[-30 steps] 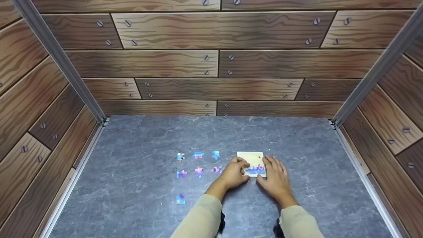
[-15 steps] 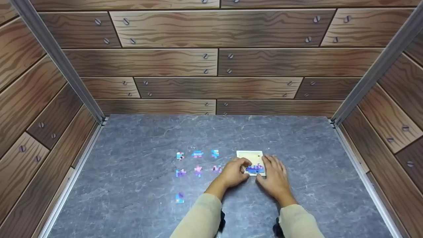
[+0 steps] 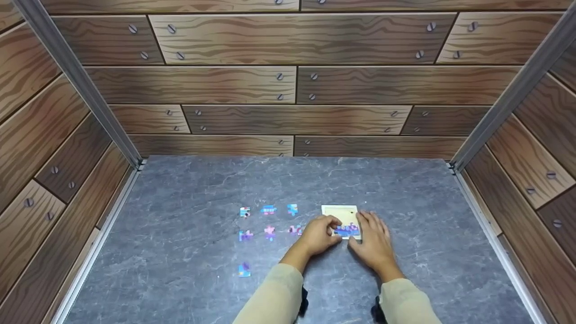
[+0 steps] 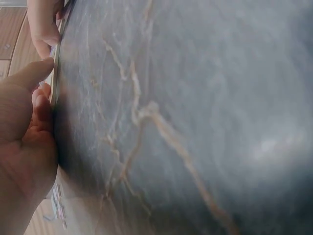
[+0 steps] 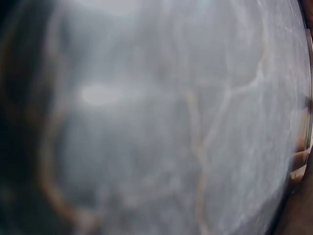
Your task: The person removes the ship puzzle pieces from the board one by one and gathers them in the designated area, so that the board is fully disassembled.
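A small pale puzzle tray (image 3: 339,208) lies on the dark grey surface, with joined blue and purple jigsaw pieces (image 3: 346,231) along its near side. My left hand (image 3: 318,235) grips the tray's near left corner: its fingers curl over the left side and the thumb lies at the near edge. What the left fingertips touch inside is partly hidden. My right hand (image 3: 374,240) rests along the right side, fingers fairly straight, thumb by the near edge. In the left wrist view the left thumb (image 4: 36,72) meets the tray's rim. The right wrist view shows mostly tabletop.
Left of the tray, several loose jigsaw pieces lie spread in rows, including a pink one (image 3: 269,231) and a blue one (image 3: 268,210). A single piece (image 3: 244,270) lies nearer. Wood-patterned walls (image 3: 288,85) with metal corner posts (image 3: 85,85) enclose the table.
Both hands stay at the tray with hardly any movement. The left fingers shift very slightly over the tray's left side, and the head view tilts a little.
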